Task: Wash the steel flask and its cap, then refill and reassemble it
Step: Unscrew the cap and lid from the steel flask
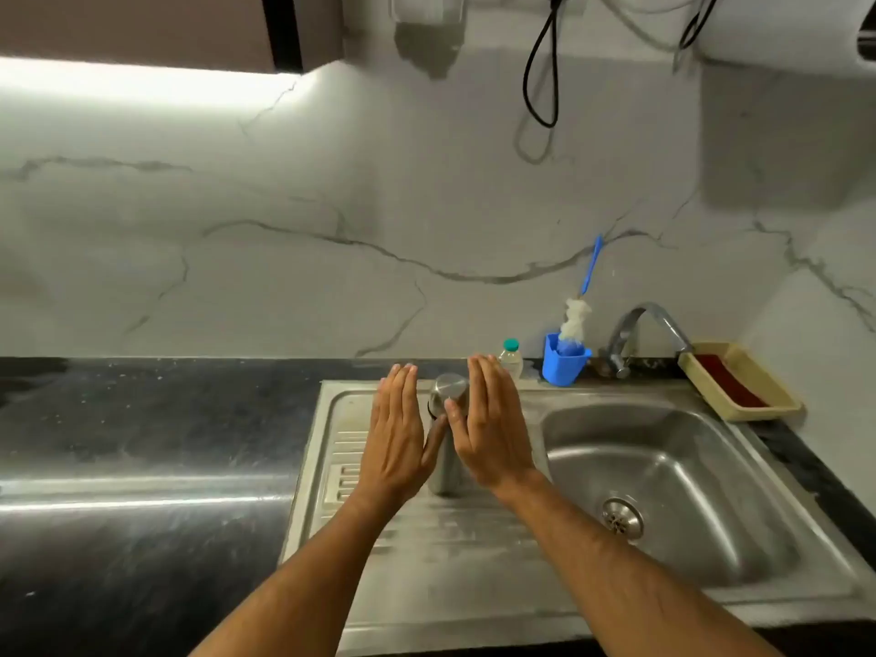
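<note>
Your two bare forearms enter from the bottom edge and reach forward over the ribbed stainless-steel draining board (426,538) of the sink unit.

Your left hand (396,433): back toward the camera, fingers straight and held together, pointing away from you. It grips nothing. Its thumb lies against the left side of the flask.

Your right hand (490,429): same pose, fingers straight and together, thumb (452,412) touching the flask near its shoulder. Nothing is pinched or clasped.

Brushed-steel cylindrical flask (443,471): stands upright on the draining board, between your two hands, left of the basin. Its round steel cap (450,386) is in place on top.

Stainless-steel sink basin (663,476): to the right of the flask, with a round perforated drain strainer (622,518) in its floor.

Curved chrome tap (640,334): at the back edge of the sink, spout arching toward the right.

Blue plastic cup holder (564,365): on the back rim just left of the tap. A blue-handled bottle brush (590,270) with white bristles stands in it, leaning against the wall.

Small clear plastic bottle with a green cap (512,355): behind your right fingertips, beside the blue holder.

Cream rectangular tray with a dark red pad inside (739,381): at the right rear corner of the sink, tilted.

Black speckled stone counter (142,443): to the left of the sink.

White marble-veined wall (332,206): behind everything, with a black cable loop (540,73) hanging at the top.
</note>
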